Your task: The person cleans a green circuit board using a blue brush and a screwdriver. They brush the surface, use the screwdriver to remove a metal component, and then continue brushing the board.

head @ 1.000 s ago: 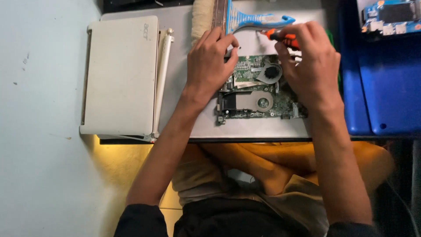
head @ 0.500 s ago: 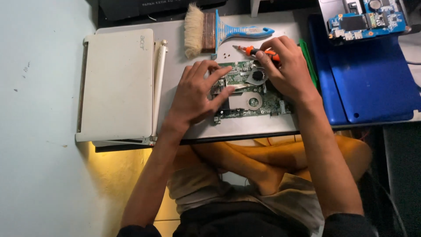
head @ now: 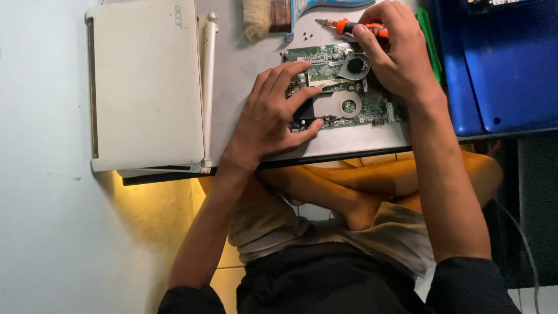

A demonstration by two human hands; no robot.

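From the head view, one green circuit board (head: 343,93) lies on the table (head: 244,75). The left hand (head: 273,116) rests on its left end, fingers (head: 290,72) spread. The right hand (head: 395,52) pinches one orange screwdriver (head: 349,26) above the board's top edge. One white laptop (head: 145,81), one brush (head: 267,14) and one blue mat (head: 505,64) lie nearby.

Matt white plastic laptop lid (head: 145,87), glossy blue plastic tray (head: 505,64) — green circuit board (head: 343,87), dull metal heatsink.

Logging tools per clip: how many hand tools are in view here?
2. An orange-handled screwdriver held in the right hand above the circuit board, and a brush at the top edge. Others may lie out of frame.
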